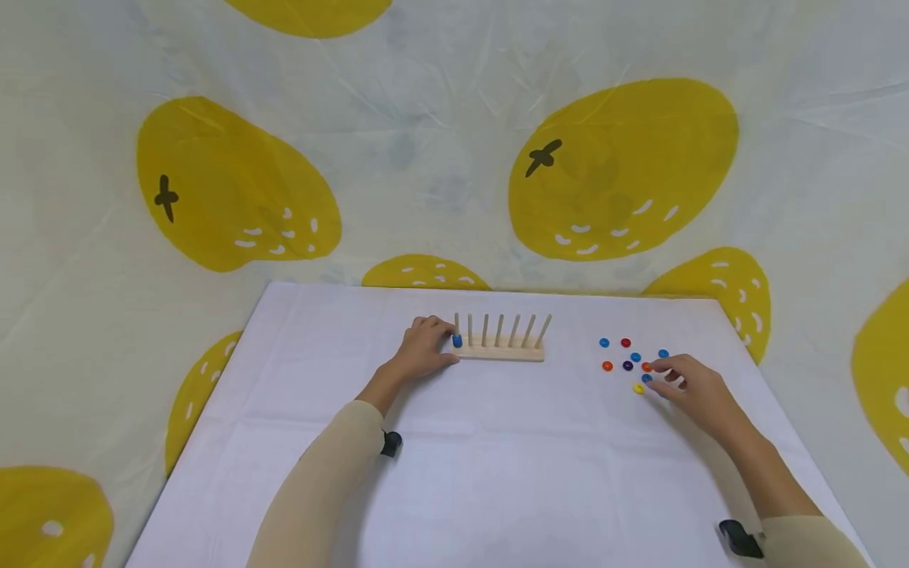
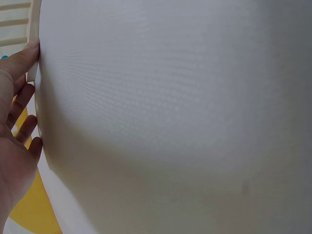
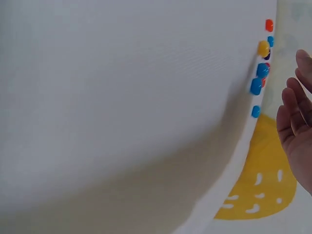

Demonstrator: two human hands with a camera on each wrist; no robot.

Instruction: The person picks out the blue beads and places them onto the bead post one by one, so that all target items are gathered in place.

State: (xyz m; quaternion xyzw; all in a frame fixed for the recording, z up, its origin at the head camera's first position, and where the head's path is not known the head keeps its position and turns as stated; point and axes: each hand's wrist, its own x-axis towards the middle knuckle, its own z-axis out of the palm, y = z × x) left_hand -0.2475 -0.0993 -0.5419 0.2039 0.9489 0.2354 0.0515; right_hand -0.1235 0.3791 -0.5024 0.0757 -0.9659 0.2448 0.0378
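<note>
A wooden peg rack with several upright pegs stands near the back middle of the table. Blue beads sit low on its leftmost peg. My left hand holds the rack's left end, thumb at the front of the base and fingers behind. In the left wrist view, the thumb lies along the end of the base. My right hand hovers at the right side of the loose beads, fingers loosely bent and parted, nothing seen between them. Nearest to it are a blue bead and an orange bead.
Left of the right hand, more loose beads lie scattered, among them a yellow bead, a dark purple bead and a red bead. A white cloth covers the table. Behind it hangs a curtain with yellow fruit shapes.
</note>
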